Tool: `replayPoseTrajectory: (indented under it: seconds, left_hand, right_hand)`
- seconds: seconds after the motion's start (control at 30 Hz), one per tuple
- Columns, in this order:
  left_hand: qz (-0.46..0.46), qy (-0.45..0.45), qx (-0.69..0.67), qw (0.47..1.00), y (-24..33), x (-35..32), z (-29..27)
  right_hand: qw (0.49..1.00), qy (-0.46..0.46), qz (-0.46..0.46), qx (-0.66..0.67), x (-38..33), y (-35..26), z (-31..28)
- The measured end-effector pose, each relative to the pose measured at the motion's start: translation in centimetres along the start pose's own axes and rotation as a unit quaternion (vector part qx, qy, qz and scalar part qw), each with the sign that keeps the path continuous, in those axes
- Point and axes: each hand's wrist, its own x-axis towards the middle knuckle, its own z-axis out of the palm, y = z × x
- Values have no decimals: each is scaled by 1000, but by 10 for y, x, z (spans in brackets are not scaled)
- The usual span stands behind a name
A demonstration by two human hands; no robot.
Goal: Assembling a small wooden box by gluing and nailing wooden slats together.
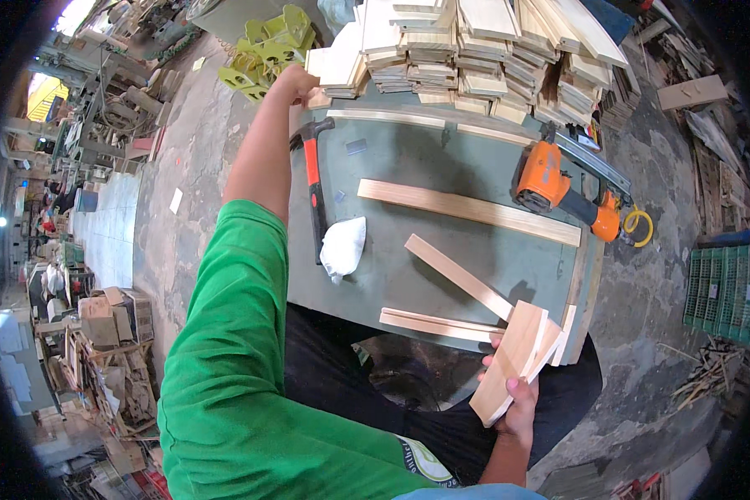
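Observation:
In the head view my left arm stretches far forward, and my left hand (298,83) is at the left end of the stacked wooden boards (475,62). Its fingers are too hidden to show whether they grip a board. Close to my body, my right hand (518,408) is closed around light wooden pieces (511,362), a wide one with narrower ones beside it. A thin wooden strip (458,275) lies slanted on the green work surface (342,287), its near end meeting the held pieces. Another pair of strips (437,323) lies along the near edge.
A red-handled hammer (312,179) and a white bag (343,248) lie at the left. One long wooden strip (467,212) crosses the middle. An orange nail gun (558,183) rests at the right. Yellow-green plastic parts (268,54) stand beyond my left hand; a green crate (722,292) is far right.

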Motion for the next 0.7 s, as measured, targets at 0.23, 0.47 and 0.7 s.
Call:
replayPoseTrajectory:
  seconds: [0.23, 0.47, 0.7]
  left_hand:
    - [33, 275, 249, 928, -64, 38, -55]
    - [58, 45, -356, 931, -5, 13, -63]
    - [267, 245, -94, 927, 45, -114, -34]
  right_hand:
    - [1000, -17, -5, 15, -1, 4, -3]
    - [998, -47, -48, 4, -6, 1, -5]
    - [979, 8, -163, -124, -12, -20, -6]
